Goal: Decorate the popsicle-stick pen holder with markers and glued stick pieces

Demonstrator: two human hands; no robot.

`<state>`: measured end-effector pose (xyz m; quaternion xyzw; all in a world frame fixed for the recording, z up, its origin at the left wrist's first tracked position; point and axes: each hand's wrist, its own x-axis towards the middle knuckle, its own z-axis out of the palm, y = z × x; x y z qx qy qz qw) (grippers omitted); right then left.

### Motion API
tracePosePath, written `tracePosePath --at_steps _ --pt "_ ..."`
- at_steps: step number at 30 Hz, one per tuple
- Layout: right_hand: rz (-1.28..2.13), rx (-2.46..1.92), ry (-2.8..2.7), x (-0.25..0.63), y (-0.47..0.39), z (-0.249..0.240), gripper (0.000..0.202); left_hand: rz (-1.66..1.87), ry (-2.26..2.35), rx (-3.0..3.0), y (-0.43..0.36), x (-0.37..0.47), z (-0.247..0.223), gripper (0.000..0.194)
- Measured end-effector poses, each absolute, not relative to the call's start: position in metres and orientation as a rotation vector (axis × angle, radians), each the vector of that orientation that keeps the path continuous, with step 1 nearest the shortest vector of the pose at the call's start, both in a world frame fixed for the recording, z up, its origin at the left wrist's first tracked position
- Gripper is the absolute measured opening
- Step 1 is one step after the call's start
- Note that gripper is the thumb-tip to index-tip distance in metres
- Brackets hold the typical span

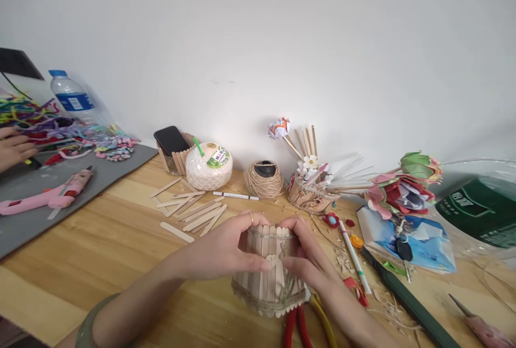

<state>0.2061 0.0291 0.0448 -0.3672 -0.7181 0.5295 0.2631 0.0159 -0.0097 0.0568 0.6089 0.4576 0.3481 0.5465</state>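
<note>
Both of my hands hold a craft-stick pot [260, 289], its flat sticks set side by side with rounded ends. Twine wraps its lower part, and a dried green sprig [287, 278] lies along its right side. My left hand [228, 246] grips the left side, its thumb against a small pale wooden piece [271, 260] on the front. On the other side, my right hand [308, 256] curls its fingers over the top edge, with the thumb near that piece. Pliers [300, 326] with red and yellow handles lie partly behind the pot.
Loose craft sticks [197, 214] lie left of a twine ball [264, 179] and a wrapped coconut [209, 168]. A flower-filled stick holder [308, 195], paper flowers [403, 187] and a marker [355, 256] are rightward. Another person's hand [14, 149] and a pink glue gun [52, 197] are far left.
</note>
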Motion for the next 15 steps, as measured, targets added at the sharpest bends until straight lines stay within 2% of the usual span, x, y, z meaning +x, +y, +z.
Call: tracePosePath --at_steps 6,15 --pt "1.409 -1.037 -1.892 0.2036 0.0289 0.0439 0.018 0.809 1.128 1.432 -0.0092 0.0154 0.0577 0.026" --pt "1.433 -1.048 -1.861 0.2020 0.0297 0.0380 0.013 0.832 1.122 1.335 -0.0085 0.0183 0.0560 0.029"
